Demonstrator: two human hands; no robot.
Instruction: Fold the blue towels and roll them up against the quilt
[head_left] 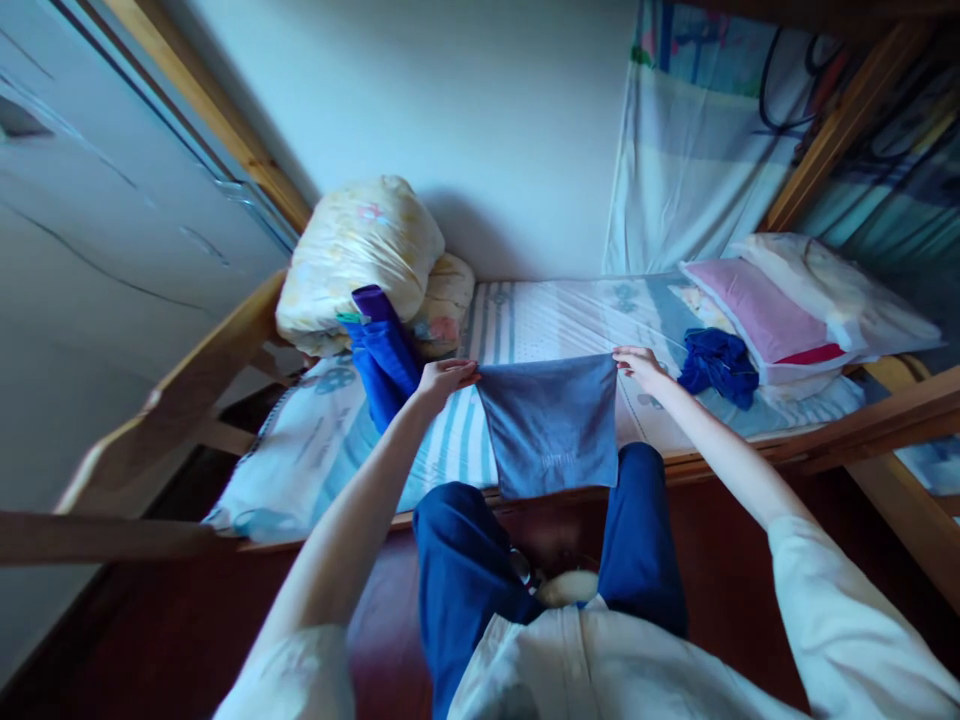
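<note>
A grey-blue cloth hangs spread out between my hands, in front of the bed's near edge and above my knees. My left hand pinches its upper left corner. At the upper right corner, my right hand is closed on the cloth with its fingertips. Faint lettering shows near the cloth's lower edge. Behind it lies a mattress with a striped and patterned sheet.
On the bed's left stand a bundled cream quilt and a blue bundle. At the right lie a crumpled dark blue cloth, a pink pillow and a whitish pillow. Wooden rails frame the bed.
</note>
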